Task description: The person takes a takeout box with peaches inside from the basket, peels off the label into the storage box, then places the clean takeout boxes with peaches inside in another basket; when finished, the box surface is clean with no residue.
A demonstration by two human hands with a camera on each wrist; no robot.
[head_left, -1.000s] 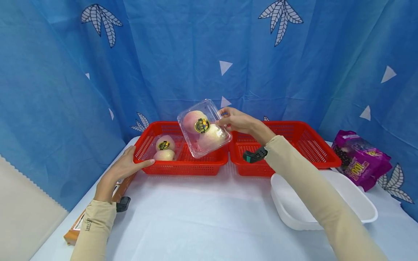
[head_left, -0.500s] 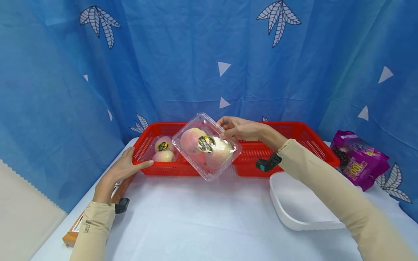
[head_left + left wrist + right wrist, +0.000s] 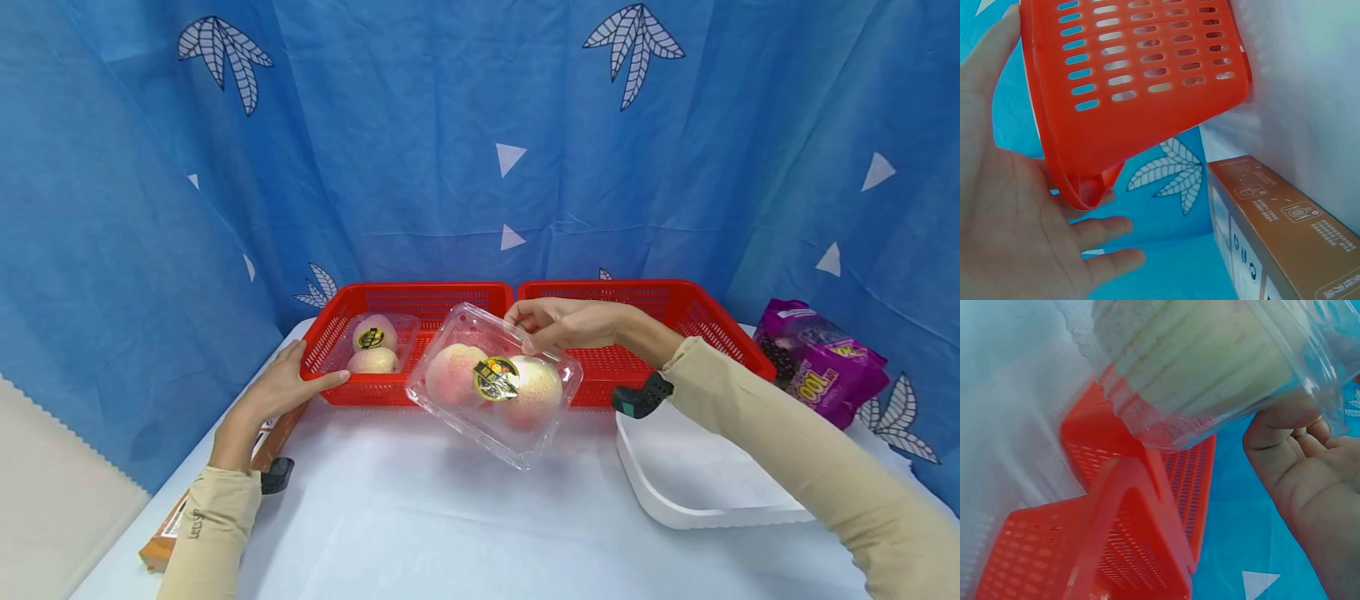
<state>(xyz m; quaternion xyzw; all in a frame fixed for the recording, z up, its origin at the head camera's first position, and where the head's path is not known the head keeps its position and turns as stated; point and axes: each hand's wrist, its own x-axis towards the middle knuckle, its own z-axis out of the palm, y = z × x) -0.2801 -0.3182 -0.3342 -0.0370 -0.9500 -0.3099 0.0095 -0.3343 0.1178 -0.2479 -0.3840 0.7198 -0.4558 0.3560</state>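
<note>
Right hand: my right hand (image 3: 564,322) pinches the far rim of a clear box (image 3: 495,385), thumb and fingers clamped on the plastic edge; in the right wrist view the thumb (image 3: 1285,419) presses the rim from below.
Clear box: it hangs tilted in the air, its lid facing me, in front of the two baskets and above the table (image 3: 450,517); it touches neither.
Box contents: two pale pink fruits (image 3: 452,374) lie side by side under a round yellow and black sticker (image 3: 493,377).
Left hand: my left hand (image 3: 281,387) rests on the near left corner of the left basket (image 3: 420,297), fingers straight and apart, thumb along the front wall; the left wrist view shows the palm (image 3: 1004,219) flat against the corner, gripping nothing.
Left basket: red and slotted, it holds a second box (image 3: 375,346) of the same fruit at its left end.
Right basket: a red right basket (image 3: 675,302) stands just beside the left one, their sides touching.
Tub: a white tub (image 3: 697,492) sits on the table under my right forearm.
Bag: a purple bag (image 3: 821,367) lies at the right edge, near the curtain (image 3: 480,125).
Carton: a brown carton (image 3: 1285,231) lies by my left wrist, just beside the left basket.
</note>
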